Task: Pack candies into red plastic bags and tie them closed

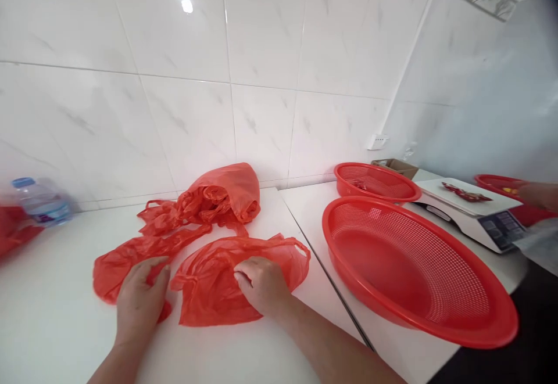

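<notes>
Several thin red plastic bags lie on a white counter [65, 326]. My left hand [140, 300] rests flat, fingers together, on a flattened red bag [117, 265] at the left. My right hand [260, 284] pinches the film of another red bag [218, 291] spread in front of me, its handles pointing right. Behind both lies a crumpled heap of red bags [213, 198] against the tiled wall.
A large red mesh basket [418, 273] sits to the right, a smaller one [375, 182] behind it. A white scale [471, 210] carries red items; another person's arm [538, 195] reaches in at far right. A water bottle [41, 201] stands at the left.
</notes>
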